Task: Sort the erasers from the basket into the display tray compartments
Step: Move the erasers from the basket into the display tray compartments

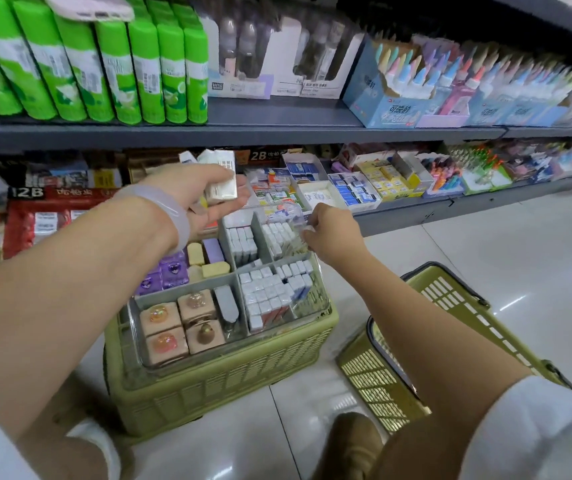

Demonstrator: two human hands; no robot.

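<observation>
Shelves (pixel 277 133) of stationery fill the back: green glue sticks up top, boxed erasers and pencils below.

Two green baskets on the floor. The left one, a crate (pixel 222 382), carries the tray (pixel 322 306) across its top. The right one, the basket (pixel 451 306), stands just beside it; its inside is mostly hidden by the right arm, so I cannot tell what stock is left in it.

Tray is clear plastic with grey dividers. Near-left compartment: pink boxed novelty pieces. Middle-left: purple and yellow erasers. Right side and far compartments: rows of small white wrapped erasers (pixel 270 292) standing on end, packed close.

Left hand (pixel 205 188) hovers above the far edge of the tray, palm up, fingers curled round a small stack of white eraser packs (pixel 222 185).

Right hand (pixel 326 233) is at the tray's far-right compartment, fingertips pinched together at its rim; whatever is pinched looks small and pale, but it is blurred and I cannot name it.

Step in hand, by my reading: feeding white erasers from the left-hand stack into the far-right compartment, one at a time.

Next move likely calls for seating the piece upright in line with its neighbours, then drawing another pack from the left hand. Rows are tight; a careless push could tip them.
</observation>
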